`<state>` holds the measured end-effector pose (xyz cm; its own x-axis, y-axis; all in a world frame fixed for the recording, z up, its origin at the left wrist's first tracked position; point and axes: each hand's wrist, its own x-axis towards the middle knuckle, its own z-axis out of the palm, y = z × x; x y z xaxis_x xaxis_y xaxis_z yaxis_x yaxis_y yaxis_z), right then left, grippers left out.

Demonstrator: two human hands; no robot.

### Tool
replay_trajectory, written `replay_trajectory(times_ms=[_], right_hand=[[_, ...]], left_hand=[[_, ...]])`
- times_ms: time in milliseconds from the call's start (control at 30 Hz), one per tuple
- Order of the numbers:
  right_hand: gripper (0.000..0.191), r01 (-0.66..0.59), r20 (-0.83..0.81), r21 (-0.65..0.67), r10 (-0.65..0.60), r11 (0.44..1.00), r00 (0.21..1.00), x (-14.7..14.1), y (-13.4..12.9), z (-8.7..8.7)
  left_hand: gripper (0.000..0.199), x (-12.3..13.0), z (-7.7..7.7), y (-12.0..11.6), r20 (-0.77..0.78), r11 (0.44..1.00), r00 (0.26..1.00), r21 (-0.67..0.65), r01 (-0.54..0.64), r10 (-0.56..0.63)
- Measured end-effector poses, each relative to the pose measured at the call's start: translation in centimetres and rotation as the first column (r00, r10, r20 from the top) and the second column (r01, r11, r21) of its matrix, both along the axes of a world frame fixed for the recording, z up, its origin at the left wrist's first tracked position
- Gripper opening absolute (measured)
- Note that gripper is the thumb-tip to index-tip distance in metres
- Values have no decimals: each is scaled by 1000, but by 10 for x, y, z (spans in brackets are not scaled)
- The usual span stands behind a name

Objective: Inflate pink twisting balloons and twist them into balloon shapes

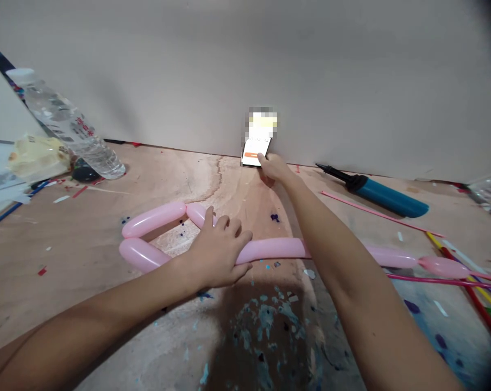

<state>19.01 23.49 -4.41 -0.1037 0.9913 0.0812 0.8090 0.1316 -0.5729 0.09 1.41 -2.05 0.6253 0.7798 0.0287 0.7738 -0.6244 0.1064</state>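
Note:
A long pink balloon (274,248) lies across the wooden surface, its left part twisted into several segments that form a bent loop. Over the twisted part is my left hand (219,250), fingers bent and thumb on the near side, closed on the balloon; the join under the palm is hidden. Farther out, my right hand (275,168) grips the lower right corner of a smartphone (257,146). Its thumb touches the lit screen beside an orange bar, and the other fingers are mostly hidden. The phone tilts back near the wall, its upper part blurred out.
A blue balloon pump (388,196) lies at the right near a thin pink uninflated balloon (379,213). Several coloured uninflated balloons (479,288) lie at the right edge. At left, a water bottle (74,127) leans beside a crumpled yellowish wrapper (39,157). A pale wall (180,70) rises behind.

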Motion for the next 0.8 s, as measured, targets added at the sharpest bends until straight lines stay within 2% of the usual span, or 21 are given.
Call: replay_trajectory(times_ms=[267,567,800], right_hand=[[36,-34,85,71,28,997,996,-1,-4,-4],[49,-12,142,38,6,999,990,3,18,-10],[58,-17,150,13,15,1000,989,7,25,-12]], left_hand=[[48,0,-1,1,9,1000,1000,-14,-5,5],[47,0,-1,0,13,1000,1000,-10,-2,2],[47,0,-1,0,9,1000,1000,-8,-2,2]])
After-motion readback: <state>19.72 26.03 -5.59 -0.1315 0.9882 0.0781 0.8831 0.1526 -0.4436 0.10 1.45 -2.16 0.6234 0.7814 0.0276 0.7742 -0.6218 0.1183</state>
